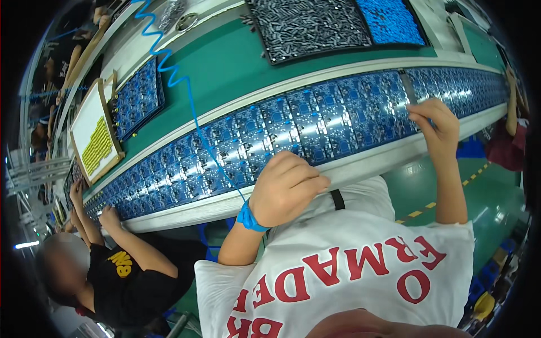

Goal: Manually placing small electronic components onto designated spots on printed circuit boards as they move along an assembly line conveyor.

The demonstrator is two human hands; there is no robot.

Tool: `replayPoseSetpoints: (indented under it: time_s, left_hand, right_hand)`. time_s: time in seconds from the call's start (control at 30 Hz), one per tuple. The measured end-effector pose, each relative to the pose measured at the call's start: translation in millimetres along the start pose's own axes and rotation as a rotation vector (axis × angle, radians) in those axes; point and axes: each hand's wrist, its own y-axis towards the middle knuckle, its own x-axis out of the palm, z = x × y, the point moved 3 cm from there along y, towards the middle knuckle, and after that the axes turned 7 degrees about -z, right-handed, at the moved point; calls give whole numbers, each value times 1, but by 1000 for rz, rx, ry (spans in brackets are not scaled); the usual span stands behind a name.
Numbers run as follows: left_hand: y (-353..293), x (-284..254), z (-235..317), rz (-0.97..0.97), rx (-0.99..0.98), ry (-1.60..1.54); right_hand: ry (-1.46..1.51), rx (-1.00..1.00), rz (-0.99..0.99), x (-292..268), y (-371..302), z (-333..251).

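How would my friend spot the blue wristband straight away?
Find the white shirt with red letters, then its wearer's left hand. The wristband is the bright blue loop around that wrist, where a thin blue cord ends; the right hand wears none.

Blue circuit boards (307, 115) lie flat, lined up between pale rails (383, 160).

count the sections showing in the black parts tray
2 in the rectangular black tray: small grey components left, small blue components right; more may lie beyond the frame.
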Motion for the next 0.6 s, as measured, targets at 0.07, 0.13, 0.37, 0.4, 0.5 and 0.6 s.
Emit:
replayPoseSetpoints:
  time_s: [0.07, 0.13, 0.37, 0.4, 0.5, 0.6]
  left_hand:
    - [-2, -2, 1, 13, 50, 13]
    - [-2, -6, 0, 23, 15, 14]
    - [-26, -25, -2, 123, -406, 21]
    - [-29, -25, -4, 141, -450, 39]
    - [-25, -25, -8, 164, -529, 89]
    - [-13, -30, -8, 137, -608, 18]
  right_hand:
    - [79, -75, -44, 11, 11, -12]
    - [89, -123, -64, 23, 25, -20]
    - [178, -274, -234, 52, 40, -35]
    - [223, -293, -281, 56, 40, -37]
    - [225, -330, -361, 79, 41, -46]
    - [157, -356, -424, 103, 43, -62]
